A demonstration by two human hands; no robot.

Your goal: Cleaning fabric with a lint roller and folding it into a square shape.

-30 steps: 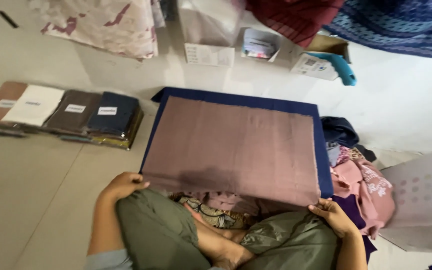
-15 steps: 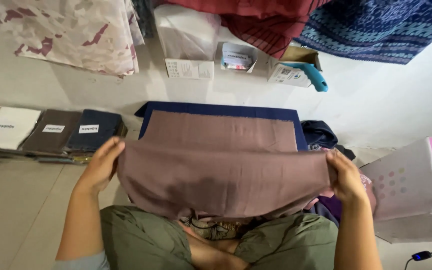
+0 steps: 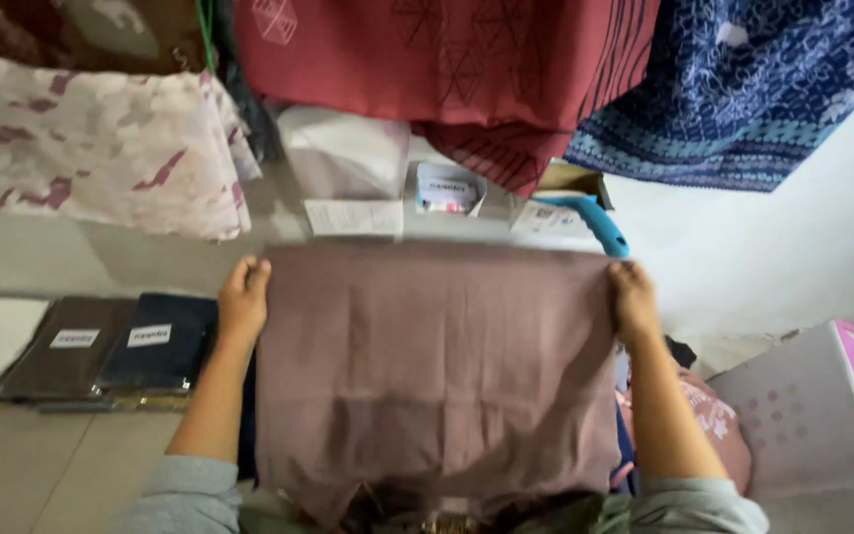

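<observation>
Here both hands, left point(image 3: 242, 297) and right point(image 3: 635, 297), pinch the mauve cloth point(image 3: 437, 366) above the pale floor point(image 3: 42, 465)

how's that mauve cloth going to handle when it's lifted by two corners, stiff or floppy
Probably floppy: the mauve cloth hangs in soft vertical folds between the left hand and right hand. It seems light for its size, since pinches at the top corners alone carry it. Its top edge looks pulled fairly straight, so it would likely sag if the hands moved closer together.
</observation>
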